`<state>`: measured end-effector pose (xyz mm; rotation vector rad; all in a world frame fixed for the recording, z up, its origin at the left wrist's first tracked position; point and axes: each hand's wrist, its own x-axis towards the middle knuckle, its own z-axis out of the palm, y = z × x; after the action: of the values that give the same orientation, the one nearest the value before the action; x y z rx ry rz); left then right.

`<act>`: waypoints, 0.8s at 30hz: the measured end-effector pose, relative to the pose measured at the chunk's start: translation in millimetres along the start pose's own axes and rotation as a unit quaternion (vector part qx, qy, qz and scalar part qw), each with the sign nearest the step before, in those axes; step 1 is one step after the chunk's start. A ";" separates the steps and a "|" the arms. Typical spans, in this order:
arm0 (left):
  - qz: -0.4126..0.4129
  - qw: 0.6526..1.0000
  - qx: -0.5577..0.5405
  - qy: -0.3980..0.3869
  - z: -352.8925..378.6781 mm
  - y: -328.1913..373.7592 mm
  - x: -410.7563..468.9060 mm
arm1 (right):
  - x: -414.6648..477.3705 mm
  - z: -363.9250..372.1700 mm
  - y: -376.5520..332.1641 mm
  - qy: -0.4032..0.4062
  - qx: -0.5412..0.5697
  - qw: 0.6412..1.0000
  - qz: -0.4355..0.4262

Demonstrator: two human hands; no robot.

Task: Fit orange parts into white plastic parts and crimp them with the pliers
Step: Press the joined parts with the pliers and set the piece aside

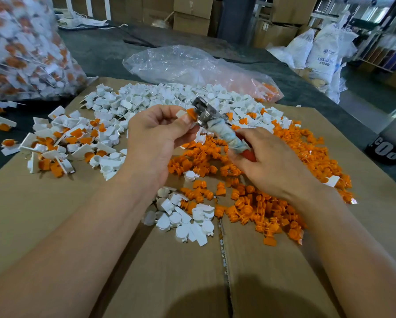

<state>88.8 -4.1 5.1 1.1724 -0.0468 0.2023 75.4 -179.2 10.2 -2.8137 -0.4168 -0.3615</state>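
Head view: your left hand (156, 131) pinches a fitted orange-and-white part (187, 114) at the pliers (212, 118), gripped by your right hand (261, 161). Crimping step; next, squeeze squarely.

A factory or warehouse assembly floor, worked by hand; brown cardboard cartons (193, 13) stand stacked along the far side; white woven sacks (325, 49) printed with lettering slump at the far right, beside metal racking (380, 37); at the far left a bulging clear bag (20, 47) is crammed with joined white-and-orange pieces; the bench is a dark-covered table (96, 49) with a flattened cardboard box (43, 214) laid over it as a work surface; on the cardboard lie loose bulk heaps, white plastic parts (160, 95) toward the far middle, orange parts (307, 145) to the right; a slack plastic bag (187, 63) holding a few orange pieces lies just beyond them.
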 end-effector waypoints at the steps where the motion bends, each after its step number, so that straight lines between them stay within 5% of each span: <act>1: 0.002 1.000 -0.001 0.002 0.2 -0.6 0.2 | -0.3 0.6 -0.9 -0.006 0.006 1.000 -0.001; 12: -0.006 1.000 0.005 0.005 -1.2 -1.7 1.3 | -2.0 -3.3 -6.8 -0.005 -0.055 0.998 -0.025; 24: -0.022 0.996 0.081 0.019 0.7 -3.4 -0.6 | -4.1 2.1 -5.0 -0.051 0.036 0.998 -0.016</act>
<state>88.9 -6.1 2.2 1.3289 0.0291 0.1913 70.5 -175.0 8.2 -2.7663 -0.4859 -0.2047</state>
